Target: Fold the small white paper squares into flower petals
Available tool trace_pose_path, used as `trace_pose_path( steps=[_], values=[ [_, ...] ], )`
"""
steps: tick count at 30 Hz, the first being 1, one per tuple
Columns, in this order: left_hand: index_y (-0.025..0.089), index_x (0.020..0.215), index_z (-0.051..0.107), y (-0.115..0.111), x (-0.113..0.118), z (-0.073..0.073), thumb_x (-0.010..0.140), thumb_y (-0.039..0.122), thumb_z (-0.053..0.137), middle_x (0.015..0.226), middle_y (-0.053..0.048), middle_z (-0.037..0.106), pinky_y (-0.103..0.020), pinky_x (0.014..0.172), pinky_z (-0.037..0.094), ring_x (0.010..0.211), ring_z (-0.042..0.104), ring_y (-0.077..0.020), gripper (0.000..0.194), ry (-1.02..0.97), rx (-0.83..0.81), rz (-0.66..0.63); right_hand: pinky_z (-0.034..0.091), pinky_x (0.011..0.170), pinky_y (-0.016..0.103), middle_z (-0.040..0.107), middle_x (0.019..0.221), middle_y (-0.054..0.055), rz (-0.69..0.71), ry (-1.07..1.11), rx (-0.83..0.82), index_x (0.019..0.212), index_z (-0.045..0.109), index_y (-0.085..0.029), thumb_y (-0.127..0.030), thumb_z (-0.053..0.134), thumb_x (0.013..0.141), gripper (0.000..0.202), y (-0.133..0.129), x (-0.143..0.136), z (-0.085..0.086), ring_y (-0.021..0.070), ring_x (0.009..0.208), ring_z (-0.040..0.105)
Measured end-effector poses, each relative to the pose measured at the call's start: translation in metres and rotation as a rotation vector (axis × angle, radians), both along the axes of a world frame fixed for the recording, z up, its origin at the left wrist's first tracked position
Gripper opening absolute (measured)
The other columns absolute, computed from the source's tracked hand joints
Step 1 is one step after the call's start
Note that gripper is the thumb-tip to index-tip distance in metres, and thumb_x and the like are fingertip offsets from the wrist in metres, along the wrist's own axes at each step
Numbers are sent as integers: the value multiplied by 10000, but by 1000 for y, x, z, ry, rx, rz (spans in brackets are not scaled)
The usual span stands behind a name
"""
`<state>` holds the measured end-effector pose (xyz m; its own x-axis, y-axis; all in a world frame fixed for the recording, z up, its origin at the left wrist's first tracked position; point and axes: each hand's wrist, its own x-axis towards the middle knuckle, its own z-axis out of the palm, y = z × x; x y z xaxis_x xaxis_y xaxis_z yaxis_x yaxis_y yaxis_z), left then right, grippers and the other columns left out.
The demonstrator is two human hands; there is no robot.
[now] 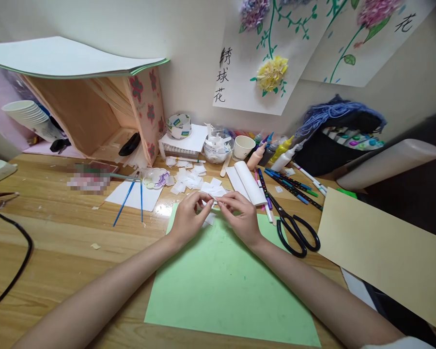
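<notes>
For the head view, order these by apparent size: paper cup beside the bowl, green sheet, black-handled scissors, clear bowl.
1. Green sheet
2. Black-handled scissors, by overall span
3. Clear bowl
4. Paper cup
The first two lie nearer the camera.

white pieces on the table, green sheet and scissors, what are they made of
White pieces: probably thin matte paper, with cut edges and no shine. Green sheet: likely matte paper or card, flat, straight-edged. Scissors: glossy black handles, perhaps plastic by their highlights; thin dark blades, probably metal.
</notes>
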<state>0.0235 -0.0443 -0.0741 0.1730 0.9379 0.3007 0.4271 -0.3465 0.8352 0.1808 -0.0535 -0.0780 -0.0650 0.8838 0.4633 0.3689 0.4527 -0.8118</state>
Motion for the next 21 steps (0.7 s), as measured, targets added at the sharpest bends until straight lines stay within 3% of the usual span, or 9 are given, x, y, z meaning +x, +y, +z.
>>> trace_pose_path(
  steps=[7,21],
  values=[
    [167,854,623,4,0,-1,797,333,598,837,-23,643,-225,618,447,657,531,-101,177,-163,-132,43,443,537,259,628,856,52,62,-33,-24,966,710,-233,-212,562,843,193,0,0,0,150,763,578],
    [169,784,591,2,0,-2,805,271,573,762,-15,608,-229,609,424,642,507,-108,105,-68,-30,26,440,534,271,633,830,51,86,-18,-75,907,707,-210,-265,559,845,170,2,2,-1,149,708,567]
  ],
)
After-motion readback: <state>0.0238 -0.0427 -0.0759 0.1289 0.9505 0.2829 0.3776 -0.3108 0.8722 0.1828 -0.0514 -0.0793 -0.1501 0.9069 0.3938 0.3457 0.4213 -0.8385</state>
